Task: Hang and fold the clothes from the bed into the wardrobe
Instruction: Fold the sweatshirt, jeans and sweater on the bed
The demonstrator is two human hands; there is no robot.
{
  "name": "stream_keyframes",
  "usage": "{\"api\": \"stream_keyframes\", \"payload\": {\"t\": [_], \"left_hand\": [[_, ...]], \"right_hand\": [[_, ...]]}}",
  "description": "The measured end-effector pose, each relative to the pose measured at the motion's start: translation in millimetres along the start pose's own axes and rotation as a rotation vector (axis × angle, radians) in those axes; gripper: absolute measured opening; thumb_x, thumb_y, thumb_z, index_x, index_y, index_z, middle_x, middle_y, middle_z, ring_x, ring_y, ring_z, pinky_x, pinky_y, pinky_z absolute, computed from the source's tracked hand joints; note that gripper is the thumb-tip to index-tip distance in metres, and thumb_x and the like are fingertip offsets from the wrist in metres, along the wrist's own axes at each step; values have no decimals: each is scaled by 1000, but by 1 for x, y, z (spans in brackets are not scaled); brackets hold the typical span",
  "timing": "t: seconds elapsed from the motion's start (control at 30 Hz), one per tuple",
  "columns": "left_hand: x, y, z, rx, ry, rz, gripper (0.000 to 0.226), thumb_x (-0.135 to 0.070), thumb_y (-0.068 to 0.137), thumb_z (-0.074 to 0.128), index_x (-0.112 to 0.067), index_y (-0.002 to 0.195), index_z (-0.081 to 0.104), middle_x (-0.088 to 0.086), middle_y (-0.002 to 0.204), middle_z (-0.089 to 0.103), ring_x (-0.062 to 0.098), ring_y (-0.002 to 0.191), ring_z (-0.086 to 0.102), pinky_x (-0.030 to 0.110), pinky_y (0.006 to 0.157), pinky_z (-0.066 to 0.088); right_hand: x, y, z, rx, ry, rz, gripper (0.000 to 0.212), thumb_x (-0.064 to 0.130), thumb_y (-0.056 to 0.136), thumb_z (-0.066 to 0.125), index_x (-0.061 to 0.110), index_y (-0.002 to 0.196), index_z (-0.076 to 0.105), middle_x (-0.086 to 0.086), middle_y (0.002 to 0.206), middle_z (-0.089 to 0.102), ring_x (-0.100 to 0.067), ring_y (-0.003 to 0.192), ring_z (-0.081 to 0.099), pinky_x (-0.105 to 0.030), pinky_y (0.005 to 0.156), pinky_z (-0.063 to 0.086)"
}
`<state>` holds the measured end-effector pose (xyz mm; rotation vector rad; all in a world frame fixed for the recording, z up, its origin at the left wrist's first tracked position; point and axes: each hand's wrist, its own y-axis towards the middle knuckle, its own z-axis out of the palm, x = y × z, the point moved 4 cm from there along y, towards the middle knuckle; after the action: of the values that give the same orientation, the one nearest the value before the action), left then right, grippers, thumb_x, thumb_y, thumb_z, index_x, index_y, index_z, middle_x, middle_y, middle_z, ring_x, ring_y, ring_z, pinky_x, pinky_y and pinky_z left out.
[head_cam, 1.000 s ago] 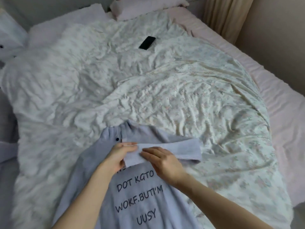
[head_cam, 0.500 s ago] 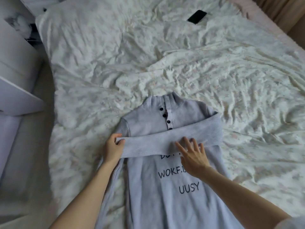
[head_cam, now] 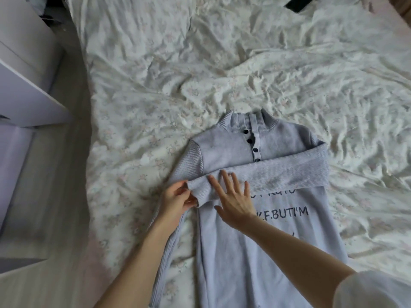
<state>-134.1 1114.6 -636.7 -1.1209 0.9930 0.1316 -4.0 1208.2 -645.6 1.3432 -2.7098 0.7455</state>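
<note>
Pale lilac sweater (head_cam: 233, 150) lies face up on the bed (head_cam: 244, 74), collar toward 12 o'clock, hem running off the bottom edge. Its right-side sleeve (head_cam: 289, 174) is folded straight across the chest, cuff ending at the sweater's left edge. Left hand (head_cam: 175, 201) pinches that cuff between thumb and fingertips; right hand (head_cam: 235, 201) lies flat on the sleeve and chest, fingers straight and spread. The other sleeve (head_cam: 164, 252) runs down along the body toward 7 o'clock, partly under the left forearm. Bed edge falls at 9 o'clock, with a strip of floor (head_cam: 55, 218) between it and white furniture (head_cam: 26, 85), which is cut off by the left border. Wide rumpled floral duvet lies open from 10 to 3 o'clock. Dark flat object (head_cam: 299, 3) at 1 o'clock, clipped by the top edge, likely a phone. Chest print partly covered by sleeve and right hand: readable "K.F.BUTI'M"; the line above is only letter bottoms. Four dark buttons (head_cam: 250, 141) on the placket.
</note>
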Motion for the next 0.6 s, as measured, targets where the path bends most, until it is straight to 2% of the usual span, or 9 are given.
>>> {"api": "stream_keyframes", "payload": {"t": [0.07, 0.17, 0.23, 0.27, 0.3, 0.4, 0.5, 0.6], "left_hand": [[1, -6, 8, 101, -38, -73, 16, 1, 94, 47, -8, 96, 60, 6, 82, 67, 13, 65, 66, 26, 56, 55], [6, -6, 11, 148, 27, -172, 11, -14, 92, 58, -12, 102, 64, 8, 92, 68, 21, 81, 65, 29, 70, 55], [6, -3, 10, 87, 83, -155, 7, -6, 90, 59, -11, 92, 64, 9, 89, 67, 19, 78, 64, 25, 65, 55], [7, -1, 10, 59, 114, -131, 12, -1, 91, 56, -11, 87, 63, 10, 87, 65, 18, 75, 63, 23, 61, 54], [6, -2, 11, 46, 115, -116, 17, 2, 91, 53, -11, 84, 61, 10, 86, 64, 17, 74, 62, 22, 58, 54], [7, -7, 11, 54, -26, -152, 18, 4, 92, 49, -9, 86, 58, 9, 82, 62, 20, 73, 59, 23, 56, 55], [14, -18, 4, 78, -172, -247, 19, 9, 92, 45, -3, 88, 59, 13, 81, 62, 25, 74, 59, 25, 53, 56], [29, -32, -4, 96, -50, -329, 14, 11, 90, 50, 0, 92, 58, 15, 84, 65, 27, 74, 64, 25, 52, 55]], "right_hand": [[1, 7, 1, -10, -43, 20, 82, 36, 95, 47, 35, 146, -18, -9, 157, -16, -33, 144, -10, -62, 111, 5], [3, 16, 0, 11, -137, 31, 94, 19, 88, 57, 31, 144, -17, -14, 157, -2, -37, 143, 5, -59, 108, 21], [3, 17, 0, 13, -155, 21, 109, 16, 64, 78, 25, 146, 6, -18, 151, 27, -41, 134, 33, -61, 95, 39], [0, 15, 2, 9, -171, 19, 112, 20, 55, 84, 22, 145, 17, -18, 146, 38, -40, 128, 43, -62, 88, 43], [-4, 13, 5, 11, -199, 7, 113, 25, 53, 85, 20, 145, 20, -16, 145, 41, -39, 127, 45, -64, 86, 43], [-19, 1, 7, -21, -239, -20, 112, 29, 62, 82, 21, 147, 11, -14, 150, 33, -37, 134, 36, -67, 94, 35], [-36, -2, -2, -67, -249, 24, 106, 6, 57, 79, 23, 144, 21, -15, 142, 45, -36, 127, 47, -65, 92, 40], [-51, -6, -16, -127, -256, -37, 102, -7, 50, 69, 24, 140, 31, -14, 134, 53, -34, 121, 53, -60, 92, 45]]}}
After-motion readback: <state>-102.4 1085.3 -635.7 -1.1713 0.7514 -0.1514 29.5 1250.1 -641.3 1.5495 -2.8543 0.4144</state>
